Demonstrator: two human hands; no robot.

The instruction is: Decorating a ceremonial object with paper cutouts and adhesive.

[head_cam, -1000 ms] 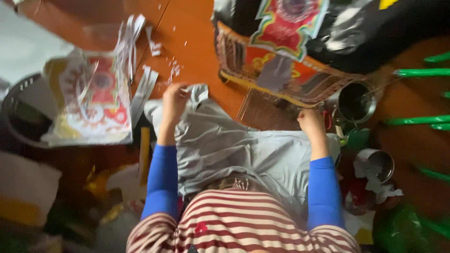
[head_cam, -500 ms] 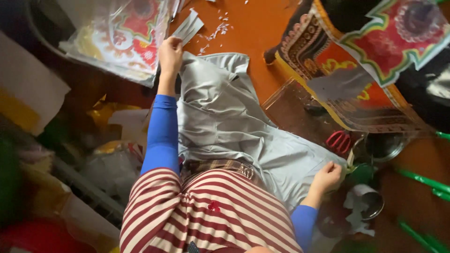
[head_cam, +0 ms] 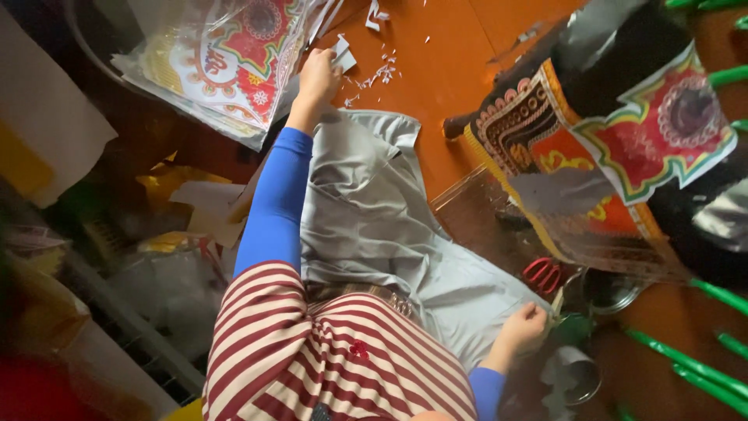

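I sit on an orange floor [head_cam: 436, 70] in grey trousers [head_cam: 366, 210], a striped top and blue sleeves. My left hand [head_cam: 318, 74] is stretched forward and pinches a small white paper piece [head_cam: 344, 54] at the edge of a stack of red and yellow printed sheets in clear plastic [head_cam: 226, 62]. White paper scraps [head_cam: 378, 74] lie just beside it. My right hand [head_cam: 526, 326] rests curled by my right hip, next to red-handled scissors [head_cam: 543, 274] and a metal cup [head_cam: 608, 290]. Whether it holds anything is hidden.
A large patterned red, yellow and black printed sheet [head_cam: 545, 148] and a star-edged red decoration [head_cam: 670, 125] lie at the right. Green sticks [head_cam: 693, 366] lie at the lower right. Yellow and white papers [head_cam: 195, 203] and clutter fill the left side.
The view has swung left. My left hand has reached further out to the plastic-wrapped sheets and taken a white piece. My right hand has drawn back from the patterned sheet to my hip.
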